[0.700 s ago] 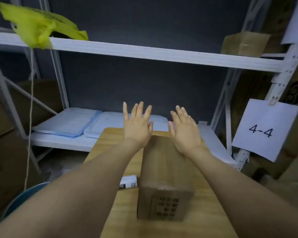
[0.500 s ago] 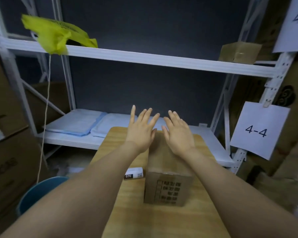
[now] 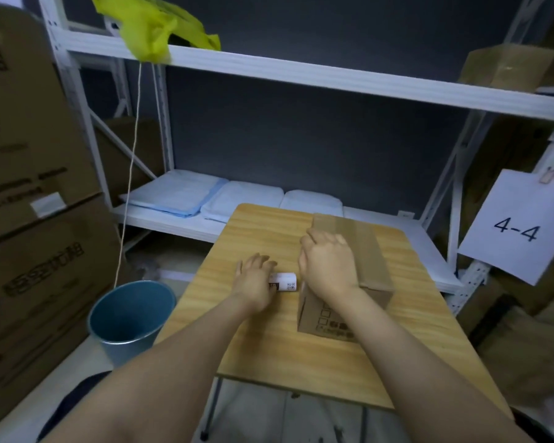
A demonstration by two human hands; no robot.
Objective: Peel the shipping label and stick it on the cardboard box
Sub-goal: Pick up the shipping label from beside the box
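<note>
A taped brown cardboard box [image 3: 362,251] stands on the right half of a small wooden table [image 3: 263,340]. My right hand [image 3: 328,262] rests on the box's left top edge, fingers curled over it. Left of the box lies a white shipping label roll [image 3: 285,282] with black print. My left hand [image 3: 256,279] lies over the roll's left end, fingers curled down onto it; whether it grips the roll is hidden.
A blue waste bin [image 3: 130,318] stands on the floor left of the table. Large cardboard cartons [image 3: 29,219] are stacked at far left. White shelving [image 3: 301,75] behind holds folded blue pads [image 3: 179,196], a yellow bag [image 3: 154,27] and a "4-4" sign [image 3: 515,225].
Both hands dropped from open above the box's far end. The left went down to the label roll on the table. The right settled on the box's left edge. The camera tilted down and left.
</note>
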